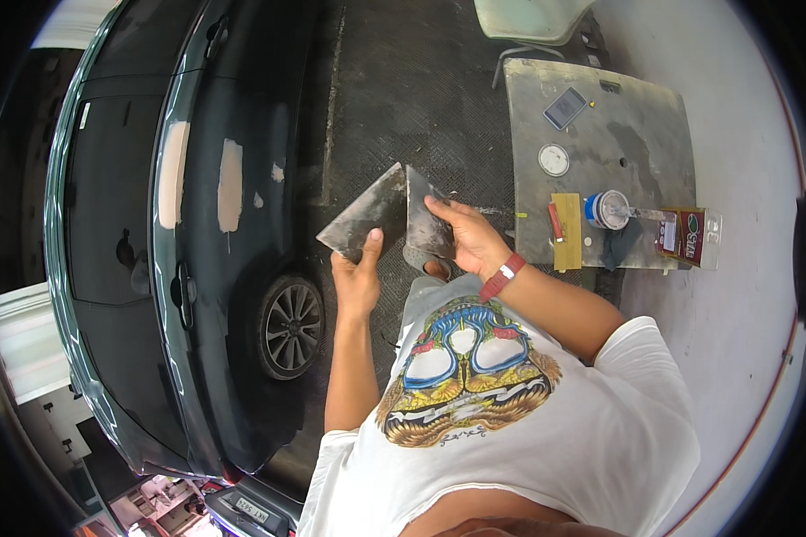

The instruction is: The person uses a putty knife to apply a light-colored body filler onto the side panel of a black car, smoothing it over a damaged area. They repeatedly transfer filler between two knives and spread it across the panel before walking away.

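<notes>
My left hand (pixel 356 285) is closed on a flat, grey, putty-smeared plate (pixel 367 211), its thumb lying on top. A second smeared flat plate (pixel 421 213) is in my right hand (pixel 476 234), whose thumb presses on its face. The two plates are tilted toward each other, their edges meeting or nearly so at the top. To the left stands a dark car (pixel 242 107) with a beige filler patch (pixel 230 183) on its door and another beige patch (pixel 173 174) beside it. My fingers under the plates are hidden.
On the right, a worn table (pixel 546 103) holds a phone (pixel 566 108), a round white lid (pixel 554 160), an open tin (pixel 611 209), a yellow-brown sheet (pixel 566 246) and a red box (pixel 685 234). Beyond it stands a pale chair (pixel 537 20). A car wheel (pixel 292 327) is near my left arm.
</notes>
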Demonstrator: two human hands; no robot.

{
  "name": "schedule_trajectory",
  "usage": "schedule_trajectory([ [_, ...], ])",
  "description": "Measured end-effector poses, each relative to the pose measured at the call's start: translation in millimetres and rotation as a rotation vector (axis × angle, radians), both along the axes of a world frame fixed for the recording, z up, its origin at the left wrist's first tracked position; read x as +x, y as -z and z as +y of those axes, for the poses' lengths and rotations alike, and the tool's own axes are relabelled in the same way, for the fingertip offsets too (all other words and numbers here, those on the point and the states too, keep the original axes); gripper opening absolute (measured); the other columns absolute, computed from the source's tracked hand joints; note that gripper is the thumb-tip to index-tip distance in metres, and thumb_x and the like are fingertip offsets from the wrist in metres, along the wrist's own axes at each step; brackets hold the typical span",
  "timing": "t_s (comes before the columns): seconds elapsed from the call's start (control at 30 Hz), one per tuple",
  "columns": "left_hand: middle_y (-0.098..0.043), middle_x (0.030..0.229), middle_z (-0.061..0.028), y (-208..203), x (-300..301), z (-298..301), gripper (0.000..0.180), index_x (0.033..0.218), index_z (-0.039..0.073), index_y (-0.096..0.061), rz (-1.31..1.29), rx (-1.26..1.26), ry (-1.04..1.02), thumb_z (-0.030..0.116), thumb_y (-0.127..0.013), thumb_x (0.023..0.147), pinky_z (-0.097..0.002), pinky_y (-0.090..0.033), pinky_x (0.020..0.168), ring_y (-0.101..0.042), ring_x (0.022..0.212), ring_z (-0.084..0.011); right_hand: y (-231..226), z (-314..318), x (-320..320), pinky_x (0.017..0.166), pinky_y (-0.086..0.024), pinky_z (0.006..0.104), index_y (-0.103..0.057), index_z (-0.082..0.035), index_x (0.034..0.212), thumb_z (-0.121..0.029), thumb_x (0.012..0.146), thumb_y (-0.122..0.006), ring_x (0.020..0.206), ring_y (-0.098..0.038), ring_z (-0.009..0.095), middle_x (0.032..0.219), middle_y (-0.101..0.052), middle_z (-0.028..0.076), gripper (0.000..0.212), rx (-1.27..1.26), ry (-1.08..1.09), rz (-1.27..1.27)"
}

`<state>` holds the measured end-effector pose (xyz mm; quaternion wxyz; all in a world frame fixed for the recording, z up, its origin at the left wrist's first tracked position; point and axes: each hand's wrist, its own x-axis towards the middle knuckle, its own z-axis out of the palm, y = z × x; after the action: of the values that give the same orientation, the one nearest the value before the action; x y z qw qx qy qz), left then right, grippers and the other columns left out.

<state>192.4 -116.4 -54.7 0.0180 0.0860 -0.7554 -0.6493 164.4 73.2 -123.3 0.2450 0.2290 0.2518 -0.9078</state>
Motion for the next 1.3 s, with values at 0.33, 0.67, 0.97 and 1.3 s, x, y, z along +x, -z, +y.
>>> schedule_trajectory([
  [0.33, -0.078, 0.111, -0.0118, -14, 1, 0, 0.034, 0.124, -0.004, -0.072, -0.166, -0.3, 0.203, 0.024, -0.073, 0.105, -0.0355, -0.054, 0.094, -0.069, 0.103, -0.0166, -11, -1, -31, 0.088, -0.061, 0.0343, -0.057, -0.003, 0.128, -0.015, 0.095, -0.081, 0.11, -0.068, 0.017, 0.119, -0.069, 0.012, 0.043, 0.843, -0.099, 0.818],
  [0.67, -0.079, 0.103, -0.0109, 3, 22, -26, 0.031, 0.119, -0.005, -0.072, -0.412, -0.159, 0.439, 0.023, -0.072, 0.105, -0.0358, -0.055, 0.085, -0.069, 0.092, -0.0138, -30, -14, -13, 0.092, -0.053, 0.0341, -0.057, -0.002, 0.121, -0.015, 0.095, -0.08, 0.102, -0.066, 0.016, 0.111, -0.07, 0.008, 0.037, 0.865, -0.265, 0.839],
  [0.97, -0.059, 0.147, -0.0118, 29, 29, -46, 0.065, 0.154, 0.004, -0.047, -0.295, 0.717, 0.082, 0.046, -0.066, 0.107, -0.0384, -0.053, 0.111, -0.065, 0.125, -0.0221, -16, -39, -7, 0.109, -0.049, 0.036, -0.053, 0.0, 0.14, -0.023, 0.103, -0.075, 0.125, -0.058, 0.017, 0.134, -0.062, 0.011, 0.049, 0.512, -0.626, 0.693],
  [1.3, -0.074, 0.117, -0.0066, 26, 7, -135, 0.028, 0.125, -0.002, -0.072, 0.056, 0.126, 0.099, 0.017, -0.073, 0.104, -0.0306, -0.054, 0.091, -0.068, 0.103, -0.0148, -12, -111, -3, 0.062, -0.055, 0.0341, -0.065, -0.017, 0.126, -0.048, 0.106, -0.065, 0.077, -0.069, 0.018, 0.101, -0.071, 0.004, 0.036, 0.276, -0.153, -0.008],
])
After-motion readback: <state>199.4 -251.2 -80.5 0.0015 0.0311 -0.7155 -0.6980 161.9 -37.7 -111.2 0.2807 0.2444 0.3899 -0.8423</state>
